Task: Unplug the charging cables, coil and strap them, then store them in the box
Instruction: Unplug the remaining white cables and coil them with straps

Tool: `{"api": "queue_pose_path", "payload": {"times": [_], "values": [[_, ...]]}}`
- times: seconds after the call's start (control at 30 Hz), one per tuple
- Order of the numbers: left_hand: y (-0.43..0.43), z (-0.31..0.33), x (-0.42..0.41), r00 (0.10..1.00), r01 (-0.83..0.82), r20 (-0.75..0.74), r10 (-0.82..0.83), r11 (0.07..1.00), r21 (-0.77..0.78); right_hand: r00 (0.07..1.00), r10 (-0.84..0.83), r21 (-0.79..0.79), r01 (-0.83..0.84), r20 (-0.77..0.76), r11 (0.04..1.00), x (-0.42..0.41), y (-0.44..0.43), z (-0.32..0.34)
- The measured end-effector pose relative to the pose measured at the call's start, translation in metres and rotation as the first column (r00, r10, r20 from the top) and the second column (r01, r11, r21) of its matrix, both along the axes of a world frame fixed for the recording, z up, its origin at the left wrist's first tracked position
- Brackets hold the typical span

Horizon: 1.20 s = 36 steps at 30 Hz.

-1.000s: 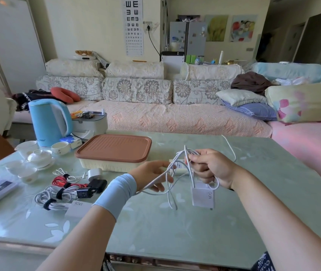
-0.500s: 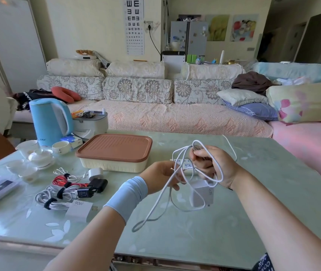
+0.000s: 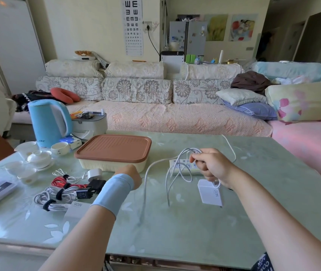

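Loops of white cable point(image 3: 184, 152) hang bunched in the right hand point(image 3: 213, 169), whose fingers point(image 3: 199, 160) are curled tight round the top of the bunch. The bunch is held up off the table point(image 3: 194, 231), likely so the slack drops free for winding. One long strand falls away to the left of those fingers and reaches down to the table, so the coil looks only part made. The charger brick point(image 3: 210, 192) dangles just below the fingers, prongs downward, clear of the power strip point(image 3: 185, 165) that lies directly beyond them. The left hand point(image 3: 131, 176) sits low and well to the left of the fingers, near the box point(image 3: 112, 166). It holds no cable that shows, and its own fingers are hidden behind the knuckles and the blue wrist sleeve point(image 3: 114, 190), so I cannot tell whether they are spread or curled. The box stands with its brown lid point(image 3: 114, 147) on, so what is inside cannot be seen. Farther left, strapped bundles point(image 3: 56, 198) and their adapters lie on the table outside the box, not yet stored.
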<state>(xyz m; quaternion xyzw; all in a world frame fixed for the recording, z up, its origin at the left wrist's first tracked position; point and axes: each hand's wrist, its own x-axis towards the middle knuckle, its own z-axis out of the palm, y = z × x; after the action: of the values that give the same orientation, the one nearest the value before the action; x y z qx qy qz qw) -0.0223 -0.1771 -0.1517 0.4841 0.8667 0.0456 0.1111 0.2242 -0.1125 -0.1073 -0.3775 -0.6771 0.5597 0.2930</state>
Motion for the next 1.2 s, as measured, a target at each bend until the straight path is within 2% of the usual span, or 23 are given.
{"api": "queue_pose_path", "payload": {"times": [0.03,0.07,0.1,0.13,0.17,0.2,0.23,0.27,0.37,0.47,0.53,0.63,0.7,0.8,0.93,0.97,1.07,1.13,1.2], "values": [[-0.001,0.005,0.006,0.997,0.021,0.074,-0.035,0.984,0.179,0.999,0.033,-0.004,-0.033,0.033,0.999,-0.002,-0.002,0.0],[-0.006,0.015,0.016,0.974,0.011,0.202,-0.099,0.918,0.396,0.996,0.068,-0.009,-0.068,0.065,0.998,-0.004,-0.004,0.0],[-0.012,0.027,0.027,0.902,-0.037,0.364,-0.23,0.801,0.597,0.99,0.101,-0.013,-0.1,0.096,0.995,-0.006,-0.006,0.0],[-0.018,0.039,0.036,0.77,-0.104,0.485,-0.414,0.669,0.736,0.985,0.126,-0.01,-0.126,0.121,0.992,-0.007,-0.009,0.001],[-0.022,0.047,0.044,0.621,-0.14,0.533,-0.575,0.587,0.797,0.98,0.142,0.005,-0.144,0.141,0.99,-0.008,-0.011,0.001],[-0.026,0.053,0.051,0.498,-0.112,0.537,-0.681,0.564,0.818,0.975,0.154,0.034,-0.162,0.162,0.986,-0.009,-0.013,0.001],[-0.025,0.052,0.055,0.44,-0.03,0.532,-0.724,0.58,0.814,0.969,0.167,0.065,-0.181,0.183,0.981,-0.01,-0.014,0.001],[-0.025,0.05,0.061,0.422,0.07,0.538,-0.73,0.618,0.783,0.963,0.183,0.085,-0.203,0.199,0.975,-0.011,-0.016,0.001],[-0.017,0.035,0.07,0.524,0.269,0.514,-0.679,0.705,0.657,0.956,0.207,0.081,-0.227,0.208,0.97,-0.012,-0.016,0.002],[-0.012,0.04,0.067,0.652,0.283,0.426,-0.627,0.723,0.63,0.965,0.192,0.069,-0.207,0.18,0.976,-0.011,-0.013,0.002],[-0.009,0.043,0.062,0.743,0.278,0.391,-0.544,0.781,0.559,0.977,0.152,0.104,-0.168,0.148,0.98,-0.009,-0.012,0.004],[-0.011,0.044,0.062,0.766,0.372,0.405,-0.499,0.858,0.353,0.994,0.075,0.123,-0.084,0.077,0.989,-0.004,-0.009,0.009],[-0.013,0.043,0.059,0.764,0.373,0.434,-0.478,0.875,0.307,0.997,0.046,0.142,-0.054,0.058,0.988,-0.003,-0.009,0.01],[-0.01,0.046,0.054,0.781,0.323,0.438,-0.445,0.889,0.325,1.0,-0.019,0.146,0.018,0.006,0.989,-0.005,-0.007,0.008],[-0.005,0.042,0.054,0.873,0.115,0.379,-0.307,0.885,0.452,0.996,-0.075,0.158,0.08,-0.04,0.984,-0.009,-0.006,0.007],[-0.006,0.042,0.054,0.878,0.112,0.366,-0.308,0.877,0.468,0.995,-0.083,0.158,0.09,-0.046,0.983,-0.01,-0.006,0.007],[-0.006,0.039,0.055,0.803,0.154,0.462,-0.377,0.88,0.45,0.991,-0.113,0.157,0.123,-0.07,0.98,-0.01,-0.005,0.007],[-0.005,0.034,0.057,0.842,0.209,0.364,-0.398,0.863,0.461,0.986,-0.143,0.155,0.155,-0.087,0.976,-0.009,-0.004,0.007],[-0.006,0.033,0.06,0.875,0.216,0.245,-0.417,0.79,0.573,0.977,-0.181,0.141,0.196,-0.111,0.97,-0.008,-0.003,0.008]]}}
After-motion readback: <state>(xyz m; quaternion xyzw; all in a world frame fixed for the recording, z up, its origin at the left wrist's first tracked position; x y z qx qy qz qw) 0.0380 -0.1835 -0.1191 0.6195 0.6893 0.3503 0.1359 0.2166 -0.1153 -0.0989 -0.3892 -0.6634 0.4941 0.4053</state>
